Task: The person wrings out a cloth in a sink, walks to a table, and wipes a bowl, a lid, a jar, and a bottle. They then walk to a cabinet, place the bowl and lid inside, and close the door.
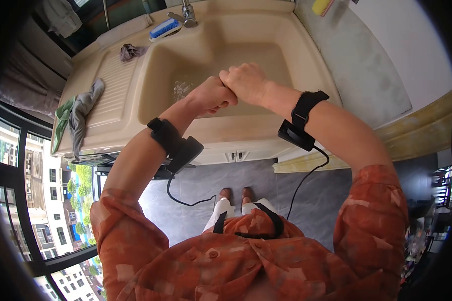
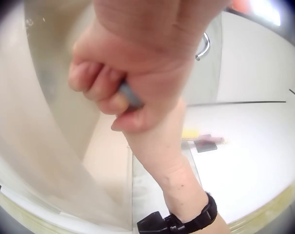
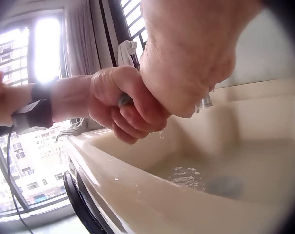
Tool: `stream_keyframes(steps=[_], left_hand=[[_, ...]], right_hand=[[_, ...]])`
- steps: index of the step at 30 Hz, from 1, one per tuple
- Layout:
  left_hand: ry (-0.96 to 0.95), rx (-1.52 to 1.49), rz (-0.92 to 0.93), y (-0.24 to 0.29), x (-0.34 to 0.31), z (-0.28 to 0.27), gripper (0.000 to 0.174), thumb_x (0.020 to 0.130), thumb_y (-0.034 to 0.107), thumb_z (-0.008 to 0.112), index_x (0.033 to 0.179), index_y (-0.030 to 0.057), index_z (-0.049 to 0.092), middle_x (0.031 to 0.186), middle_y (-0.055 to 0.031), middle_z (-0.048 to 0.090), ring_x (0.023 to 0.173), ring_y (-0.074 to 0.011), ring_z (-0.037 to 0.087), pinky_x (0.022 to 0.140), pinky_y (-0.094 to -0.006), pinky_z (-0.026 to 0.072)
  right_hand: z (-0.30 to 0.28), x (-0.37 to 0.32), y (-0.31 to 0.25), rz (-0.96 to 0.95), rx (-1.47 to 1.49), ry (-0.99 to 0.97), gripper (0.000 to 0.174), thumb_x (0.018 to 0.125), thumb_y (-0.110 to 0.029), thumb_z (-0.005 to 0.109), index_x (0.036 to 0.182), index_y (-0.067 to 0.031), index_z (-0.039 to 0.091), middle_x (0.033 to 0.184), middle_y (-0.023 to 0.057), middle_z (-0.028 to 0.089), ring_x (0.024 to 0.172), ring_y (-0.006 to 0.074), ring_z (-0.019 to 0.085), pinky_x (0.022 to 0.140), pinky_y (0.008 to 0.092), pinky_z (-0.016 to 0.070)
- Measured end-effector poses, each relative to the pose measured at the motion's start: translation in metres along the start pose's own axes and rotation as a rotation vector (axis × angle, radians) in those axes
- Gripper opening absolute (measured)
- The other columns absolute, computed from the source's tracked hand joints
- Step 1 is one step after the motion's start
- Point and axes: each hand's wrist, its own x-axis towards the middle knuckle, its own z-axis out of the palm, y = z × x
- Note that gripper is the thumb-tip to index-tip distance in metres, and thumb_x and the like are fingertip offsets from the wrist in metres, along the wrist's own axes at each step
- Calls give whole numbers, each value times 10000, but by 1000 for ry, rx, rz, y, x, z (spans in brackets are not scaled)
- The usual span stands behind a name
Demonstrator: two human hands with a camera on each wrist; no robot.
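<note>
Both hands meet as fists over the sink [image 1: 306,75], which holds some water [image 1: 246,60]. My left hand [image 1: 213,95] has its fingers curled round a small wet grey cloth [image 2: 130,95], of which just a bit shows in the two wrist views. My right hand [image 1: 248,83] is closed right against the left one and grips the cloth's other end, mostly hidden inside the fist. In the right wrist view, drops of water hang under the right hand [image 3: 186,63] and fall below the left hand [image 3: 130,105].
On the ribbed drainboard [image 1: 105,95] lie a grey cloth [image 1: 85,110], a green cloth [image 1: 63,120] and a crumpled dark cloth [image 1: 130,51]. A blue brush [image 1: 164,28] sits by the faucet [image 1: 188,17]. A yellow brush [image 1: 322,6] is at the right wall.
</note>
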Motion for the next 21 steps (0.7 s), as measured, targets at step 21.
stream_keyframes(steps=[21], left_hand=[[-29,288,42,-14,12,-49,100,636,113,636,643,41,566,533,-53,497,431,-144,441,423,-279,346]], right_hand=[[10,-2,-21,5,-63,464,341,746,-141,584,1070,-88,492,929,84,559,822,281,586,678,395,487]])
